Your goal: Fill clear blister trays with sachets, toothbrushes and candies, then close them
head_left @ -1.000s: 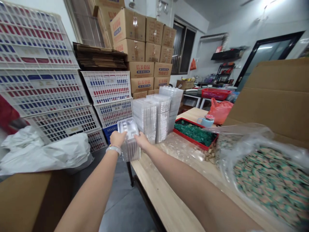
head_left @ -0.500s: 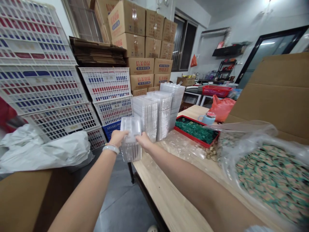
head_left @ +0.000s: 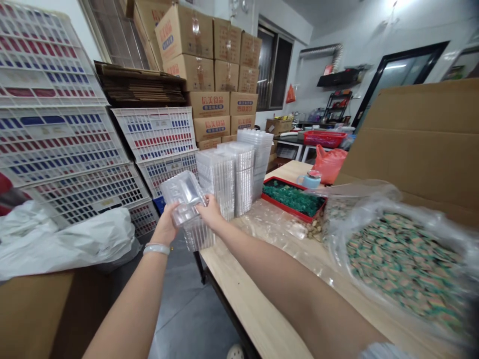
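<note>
A clear plastic tray (head_left: 184, 192) with moulded compartments is held tilted between my two hands. My left hand (head_left: 167, 224) grips its lower left edge, with a pale bangle on the wrist. On the right edge, my right hand (head_left: 210, 212) is closed, its thumb on the plastic. Whether it is one tray or a few nested ones I cannot tell. Just below, a short stack of clear trays (head_left: 200, 233) stands at the table's corner. Taller stacks of clear trays (head_left: 216, 182) rise right behind my right hand.
On the wooden table (head_left: 239, 294) are a red tray (head_left: 312, 218) of green wrapped pieces, a blue mug (head_left: 310, 180) and a large clear bag of striped pieces (head_left: 404, 264). Plastic crates (head_left: 157, 132) and cardboard boxes (head_left: 209, 104) are piled behind. A white sack (head_left: 75, 239) lies at left.
My hands have lifted the clear tray off the short stack, moving it up and left and tilting it. The view has turned slightly to the right.
</note>
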### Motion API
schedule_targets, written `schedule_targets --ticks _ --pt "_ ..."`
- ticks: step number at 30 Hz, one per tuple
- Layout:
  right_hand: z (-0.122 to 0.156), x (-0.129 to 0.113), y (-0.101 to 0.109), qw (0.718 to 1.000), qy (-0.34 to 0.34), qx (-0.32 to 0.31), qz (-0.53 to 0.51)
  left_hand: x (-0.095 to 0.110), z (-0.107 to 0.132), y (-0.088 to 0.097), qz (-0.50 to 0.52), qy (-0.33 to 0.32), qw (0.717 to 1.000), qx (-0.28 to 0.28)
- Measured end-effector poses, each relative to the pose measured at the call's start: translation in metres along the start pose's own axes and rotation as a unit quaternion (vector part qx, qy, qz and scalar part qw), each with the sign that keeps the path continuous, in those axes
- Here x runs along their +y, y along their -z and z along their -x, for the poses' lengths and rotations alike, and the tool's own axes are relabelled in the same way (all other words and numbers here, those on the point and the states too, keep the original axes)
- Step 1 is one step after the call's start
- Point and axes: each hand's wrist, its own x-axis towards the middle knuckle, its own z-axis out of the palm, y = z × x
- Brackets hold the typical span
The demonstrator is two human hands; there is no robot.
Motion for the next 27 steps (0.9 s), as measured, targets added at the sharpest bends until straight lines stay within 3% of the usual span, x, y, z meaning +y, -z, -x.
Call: schedule_targets --ticks 4,8,11,14,17,20,22,24,25,27 --pt "-0.004 0.009 0.008 0.998 -0.051 0.032 -0.015 0.003 -0.001 0.002 0.009 0.054 0.998 0.022" --pt "-0.003 0.015 0.018 0.998 -0.057 0.021 -0.026 -0.003 -0.013 0.0 -0.064 0.02 0.998 0.005" --pt "0.001 0.008 0.022 0.998 -0.037 -0.003 -0.044 -0.001 -0.012 -0.01 -0.051 -0.028 0.998 0.007" --pt "0.012 -0.009 0.033 0.997 0.023 -0.009 -0.071 0.013 0.008 -0.024 -0.019 -0.073 0.997 -0.01" --pt "0.041 -0.024 0.061 0.987 0.072 -0.028 -0.143 0.022 0.046 -0.042 -0.005 -0.087 0.995 -0.042" --pt "0.09 -0.019 0.113 0.976 0.062 -0.068 -0.199 -0.005 0.092 -0.07 -0.021 -0.036 0.998 -0.047" --pt "0.134 -0.001 0.163 0.975 0.004 -0.058 -0.215 -0.049 0.128 -0.095 -0.061 0.012 0.998 -0.03" --pt "0.184 0.023 0.222 0.968 -0.103 -0.01 -0.227 -0.105 0.17 -0.122 -0.113 0.072 0.99 -0.039" --pt "0.211 0.035 0.254 0.962 -0.146 0.025 -0.23 -0.133 0.193 -0.136 -0.131 0.121 0.981 -0.071" --pt "0.269 0.055 0.32 0.947 -0.203 0.102 -0.226 -0.178 0.239 -0.159 -0.151 0.234 0.942 -0.188"
